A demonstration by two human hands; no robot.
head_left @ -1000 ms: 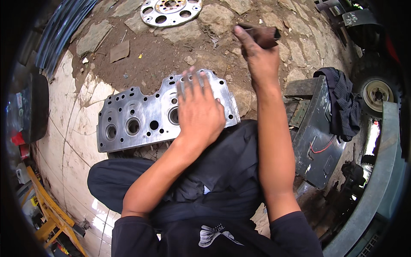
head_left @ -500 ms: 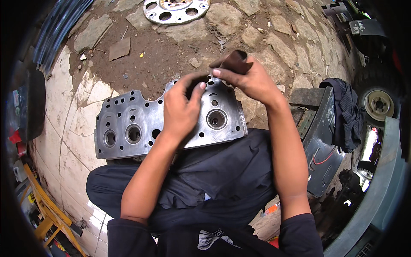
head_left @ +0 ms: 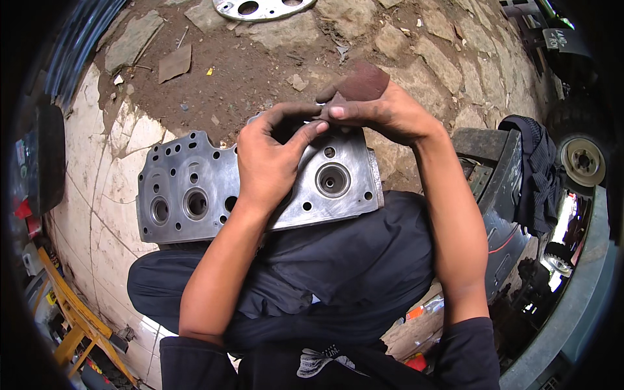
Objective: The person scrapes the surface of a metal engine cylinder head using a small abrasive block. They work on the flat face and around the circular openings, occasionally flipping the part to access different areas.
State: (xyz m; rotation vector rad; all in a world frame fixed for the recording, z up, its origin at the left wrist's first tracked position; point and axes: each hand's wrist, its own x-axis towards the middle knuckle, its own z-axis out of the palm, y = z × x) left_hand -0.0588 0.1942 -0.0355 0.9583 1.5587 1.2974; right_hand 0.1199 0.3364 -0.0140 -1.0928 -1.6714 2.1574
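Observation:
A grey metal cylinder head (head_left: 175,190) with round valve seats and several bolt holes lies across my lap, its machined face up. Above its far right part, both hands meet on a piece of reddish-brown sandpaper (head_left: 365,83). My right hand (head_left: 398,118) pinches the sheet under its thumb, and the paper's broad end stands up beyond the fingers. Close against it, my left hand (head_left: 268,159) is curled, thumb and fingertips closed at the sheet's lower end. Dark grime covers the fingers. The hands hide part of the cylinder head's far edge.
A white perforated metal disc (head_left: 263,9) lies on the stone and dirt ground at the far side. To the right, a dark cloth (head_left: 530,169) hangs over a metal box, near a wheel (head_left: 582,160). A yellow metal frame (head_left: 81,318) stands at the left.
The sandpaper has turned from a curled, edge-on shape to showing its broad reddish-brown face. My left fingertips have come up against the right thumb at the sheet.

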